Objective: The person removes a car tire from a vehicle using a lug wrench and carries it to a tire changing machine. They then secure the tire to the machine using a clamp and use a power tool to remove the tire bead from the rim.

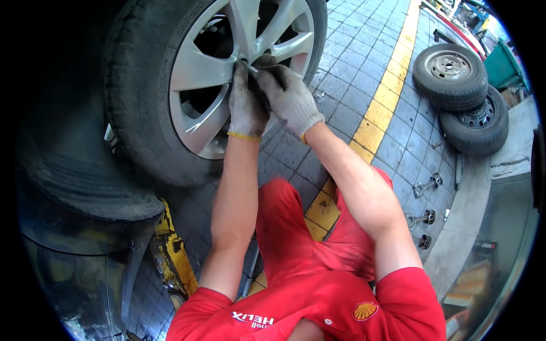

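2-handed: your left hand (245,108), right hand (291,101), in grimy-white knit gloves (300,113), curled at silver multi-spoke alloy wheel (205,74); can't tell what's gripped. Bulky knit could cause slip.

White lettering, upside down in this view, stands on the chest of the red shirt (307,292), beside a yellow-and-red fan-shaped badge (365,311). Raised characters mark the tire (152,85); pale print, a box (486,246).
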`<state>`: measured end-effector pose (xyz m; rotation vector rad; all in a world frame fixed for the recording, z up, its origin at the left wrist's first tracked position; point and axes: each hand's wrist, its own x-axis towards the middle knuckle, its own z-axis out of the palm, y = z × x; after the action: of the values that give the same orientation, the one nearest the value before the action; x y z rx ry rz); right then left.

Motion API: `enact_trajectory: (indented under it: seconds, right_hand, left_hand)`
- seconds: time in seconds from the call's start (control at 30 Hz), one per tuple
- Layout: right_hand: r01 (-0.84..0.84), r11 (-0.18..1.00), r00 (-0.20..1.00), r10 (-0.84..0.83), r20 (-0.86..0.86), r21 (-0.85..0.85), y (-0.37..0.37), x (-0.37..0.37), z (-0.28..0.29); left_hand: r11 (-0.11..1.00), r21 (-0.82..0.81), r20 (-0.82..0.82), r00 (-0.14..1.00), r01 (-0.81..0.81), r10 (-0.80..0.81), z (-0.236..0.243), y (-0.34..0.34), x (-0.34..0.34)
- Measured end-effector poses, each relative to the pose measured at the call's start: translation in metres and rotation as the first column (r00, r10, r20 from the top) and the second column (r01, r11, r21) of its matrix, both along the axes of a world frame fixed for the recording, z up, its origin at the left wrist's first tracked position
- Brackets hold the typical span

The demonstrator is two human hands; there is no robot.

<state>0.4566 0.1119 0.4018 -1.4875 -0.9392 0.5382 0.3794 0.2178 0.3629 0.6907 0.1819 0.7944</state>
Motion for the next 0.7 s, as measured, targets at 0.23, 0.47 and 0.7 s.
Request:
enact_trajectory:
  seconds: [0.23, 0.47, 0.7]
  right_hand:
    - [0.172, 0.985, 0.965, -0.162, 0.206, -0.030, -0.017, 0.029, 0.000]
    - [0.139, 0.990, 0.980, -0.139, 0.140, 0.007, -0.021, 0.056, -0.030]
    - [0.038, 0.999, 0.995, -0.034, 0.094, -0.032, -0.048, 0.044, -0.014]
  left_hand:
    - [0.995, 0.074, -0.166, 0.983, -0.073, 0.084, -0.002, -0.024, -0.006]
    - [0.989, 0.145, -0.432, 0.901, 0.033, 0.034, -0.091, -0.087, -0.100]
    - [0.904, 0.410, -0.859, 0.384, 0.123, 0.337, -0.278, -0.150, -0.290]
